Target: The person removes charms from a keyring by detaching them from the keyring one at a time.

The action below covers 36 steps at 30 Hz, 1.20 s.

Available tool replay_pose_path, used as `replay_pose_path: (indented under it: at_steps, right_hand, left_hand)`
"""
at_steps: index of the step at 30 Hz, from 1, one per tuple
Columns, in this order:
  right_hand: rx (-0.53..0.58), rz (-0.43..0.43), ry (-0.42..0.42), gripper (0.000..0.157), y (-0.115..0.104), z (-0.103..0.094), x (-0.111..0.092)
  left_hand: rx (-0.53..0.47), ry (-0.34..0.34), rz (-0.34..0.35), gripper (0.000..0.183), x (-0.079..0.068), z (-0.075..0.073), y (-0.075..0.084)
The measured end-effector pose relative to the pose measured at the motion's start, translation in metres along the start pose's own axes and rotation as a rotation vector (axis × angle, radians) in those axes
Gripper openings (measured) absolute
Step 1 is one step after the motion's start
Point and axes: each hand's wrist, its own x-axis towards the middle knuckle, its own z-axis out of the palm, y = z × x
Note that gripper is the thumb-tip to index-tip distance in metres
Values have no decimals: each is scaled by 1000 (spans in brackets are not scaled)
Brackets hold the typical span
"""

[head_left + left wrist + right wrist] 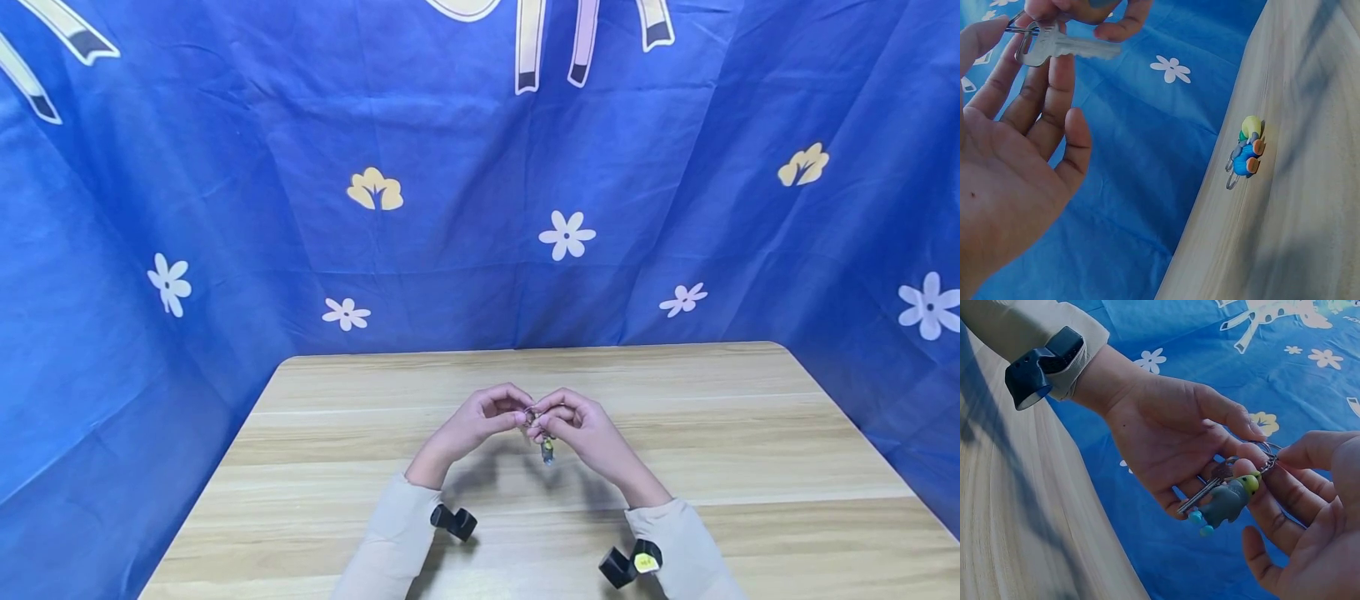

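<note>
In the head view my left hand (pixel 483 417) and right hand (pixel 581 425) meet over the table, fingertips together. Both pinch a metal key ring (pixel 1268 447) between thumb and fingers. A small bird-like figurine (pixel 1225 501) with a yellow-green head, grey body and light blue feet hangs from it by a short chain. Beside the figurine hangs a silver key (pixel 1063 49), lying across the fingers in the left wrist view. Fingers partly cover the ring.
Another figurine (pixel 1246 150), blue with a yellow top, orange feet and metal rings, shows against the wood tabletop in the left wrist view. The wooden table (pixel 337 467) ends at a blue patterned curtain (pixel 465 275). Black wrist cameras (pixel 453 522) sit on both sleeves.
</note>
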Motion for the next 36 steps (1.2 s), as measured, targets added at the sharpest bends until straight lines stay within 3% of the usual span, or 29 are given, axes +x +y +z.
replay_pose_path:
  at_steps: [13,26,36]
  right_hand:
    - [-3,105,36,27,1,-4,2]
    - [13,147,120,31,2,-5,3]
    - [42,167,147,29,3,-7,3]
  left_hand:
    - [59,-11,-37,37,1,1,2]
    - [250,112,-1,38,3,10,9]
    - [270,155,17,32,3,12,8]
